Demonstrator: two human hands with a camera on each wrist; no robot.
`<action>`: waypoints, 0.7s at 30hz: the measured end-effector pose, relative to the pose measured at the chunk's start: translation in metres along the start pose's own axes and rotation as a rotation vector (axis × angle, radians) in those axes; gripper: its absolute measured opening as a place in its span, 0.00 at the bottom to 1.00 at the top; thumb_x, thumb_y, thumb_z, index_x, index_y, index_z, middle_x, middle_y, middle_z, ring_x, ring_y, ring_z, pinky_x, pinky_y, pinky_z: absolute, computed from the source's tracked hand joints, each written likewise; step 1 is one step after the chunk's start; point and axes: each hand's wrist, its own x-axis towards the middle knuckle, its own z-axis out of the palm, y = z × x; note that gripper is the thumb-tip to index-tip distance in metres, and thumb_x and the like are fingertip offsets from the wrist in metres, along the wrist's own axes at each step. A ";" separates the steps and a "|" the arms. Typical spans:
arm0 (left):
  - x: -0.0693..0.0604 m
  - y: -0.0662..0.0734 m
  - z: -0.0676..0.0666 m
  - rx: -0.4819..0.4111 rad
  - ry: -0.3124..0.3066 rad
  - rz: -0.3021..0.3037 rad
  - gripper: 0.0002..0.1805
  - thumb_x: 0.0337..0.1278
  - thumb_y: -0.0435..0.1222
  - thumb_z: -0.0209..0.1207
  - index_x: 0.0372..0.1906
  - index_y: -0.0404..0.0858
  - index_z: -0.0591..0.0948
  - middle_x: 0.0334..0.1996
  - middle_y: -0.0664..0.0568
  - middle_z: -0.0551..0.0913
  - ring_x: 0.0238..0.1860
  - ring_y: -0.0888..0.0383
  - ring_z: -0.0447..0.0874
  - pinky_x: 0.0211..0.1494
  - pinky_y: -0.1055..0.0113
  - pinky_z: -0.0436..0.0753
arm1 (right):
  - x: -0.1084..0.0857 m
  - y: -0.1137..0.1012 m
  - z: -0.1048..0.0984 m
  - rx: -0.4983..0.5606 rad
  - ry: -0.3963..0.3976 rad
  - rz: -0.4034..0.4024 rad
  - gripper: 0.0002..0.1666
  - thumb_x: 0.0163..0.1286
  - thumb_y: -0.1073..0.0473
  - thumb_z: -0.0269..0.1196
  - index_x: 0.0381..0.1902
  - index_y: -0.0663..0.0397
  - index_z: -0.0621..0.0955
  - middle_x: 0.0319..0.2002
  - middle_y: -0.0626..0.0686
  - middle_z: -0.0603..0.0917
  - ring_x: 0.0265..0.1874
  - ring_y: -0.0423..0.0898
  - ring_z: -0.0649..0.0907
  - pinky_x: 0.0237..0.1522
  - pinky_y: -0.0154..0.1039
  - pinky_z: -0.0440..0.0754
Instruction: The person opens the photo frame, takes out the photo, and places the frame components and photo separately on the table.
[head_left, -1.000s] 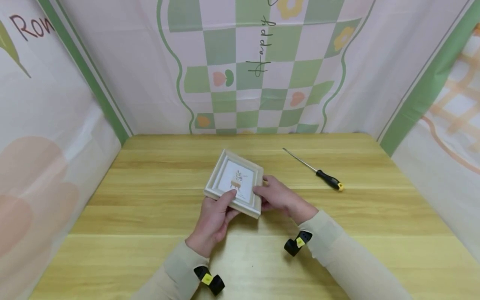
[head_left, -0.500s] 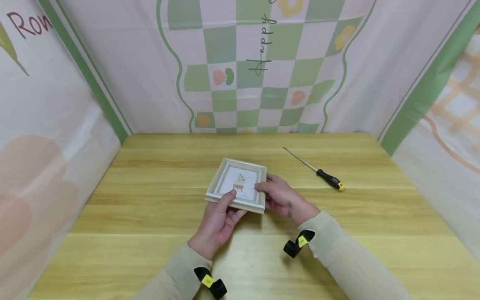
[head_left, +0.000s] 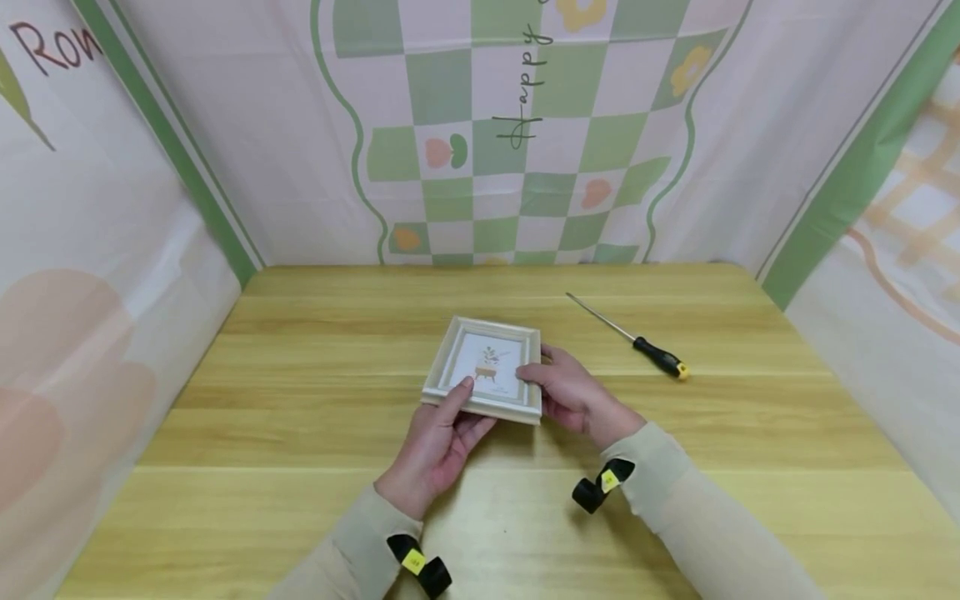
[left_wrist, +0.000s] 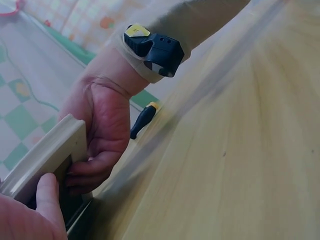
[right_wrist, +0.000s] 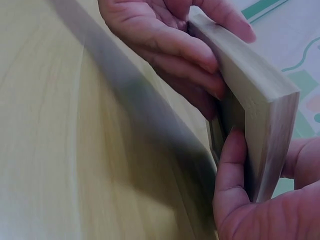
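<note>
A small cream picture frame [head_left: 486, 358] with a plant-and-stool print is held face up between both hands, over the middle of the table. My left hand [head_left: 429, 454] grips its near left edge, thumb on the front and fingers underneath. At the right edge, my right hand [head_left: 576, 393] pinches the frame, its thumb reaching over the front. Both wrist views show the moulding [right_wrist: 257, 80] from the side, with fingers of each hand against the dark back. That back is partly hidden by the fingers. The frame appears raised off the tabletop.
On the right of the wooden table [head_left: 315, 350] lies a screwdriver [head_left: 658, 358], its black handle tipped with yellow and its shaft pointing to the far left. A printed checkered curtain [head_left: 495, 192] hangs behind the table's back edge, and more fabric covers both sides.
The picture frame has turned slightly, from a slanted position to squarer with the table, and shifted a little right. Both hands keep hold of it. The screwdriver stays put.
</note>
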 end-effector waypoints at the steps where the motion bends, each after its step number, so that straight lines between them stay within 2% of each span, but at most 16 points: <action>1: 0.000 0.001 -0.001 0.011 0.001 0.006 0.31 0.79 0.42 0.56 0.77 0.36 0.65 0.63 0.36 0.82 0.56 0.52 0.89 0.62 0.61 0.84 | 0.000 0.000 -0.001 -0.007 0.005 0.001 0.43 0.78 0.67 0.53 0.83 0.61 0.48 0.67 0.70 0.74 0.47 0.48 0.89 0.52 0.45 0.88; 5: 0.002 0.010 -0.005 0.096 0.011 0.044 0.30 0.82 0.42 0.51 0.76 0.28 0.63 0.68 0.31 0.76 0.63 0.47 0.84 0.64 0.60 0.82 | 0.001 -0.001 -0.009 -0.033 0.013 0.008 0.44 0.78 0.67 0.53 0.84 0.59 0.47 0.67 0.69 0.74 0.48 0.49 0.88 0.52 0.47 0.88; 7: 0.004 0.013 -0.007 0.181 0.022 0.056 0.31 0.83 0.42 0.50 0.75 0.24 0.63 0.68 0.29 0.76 0.64 0.46 0.83 0.65 0.59 0.82 | 0.001 -0.001 -0.012 -0.047 0.010 0.009 0.44 0.78 0.68 0.53 0.84 0.58 0.47 0.67 0.69 0.73 0.48 0.50 0.88 0.52 0.48 0.88; 12: 0.010 0.019 -0.012 0.439 0.054 0.067 0.28 0.82 0.41 0.48 0.70 0.20 0.69 0.62 0.28 0.79 0.55 0.51 0.87 0.60 0.61 0.85 | 0.000 -0.002 -0.018 -0.096 -0.005 0.006 0.44 0.78 0.67 0.54 0.84 0.58 0.47 0.67 0.70 0.74 0.50 0.52 0.88 0.53 0.50 0.87; 16: 0.013 0.023 -0.016 0.594 0.069 0.069 0.27 0.82 0.41 0.48 0.68 0.21 0.71 0.57 0.30 0.83 0.46 0.55 0.88 0.53 0.63 0.86 | -0.001 -0.002 -0.021 -0.139 0.000 0.011 0.44 0.78 0.68 0.54 0.84 0.58 0.47 0.66 0.70 0.75 0.49 0.52 0.88 0.52 0.50 0.88; 21: 0.015 0.023 -0.018 0.671 0.047 0.058 0.25 0.78 0.36 0.51 0.68 0.21 0.72 0.55 0.30 0.84 0.44 0.54 0.88 0.47 0.65 0.87 | 0.000 -0.002 -0.024 -0.222 0.008 0.028 0.44 0.78 0.67 0.55 0.84 0.57 0.48 0.65 0.70 0.76 0.49 0.53 0.89 0.51 0.51 0.89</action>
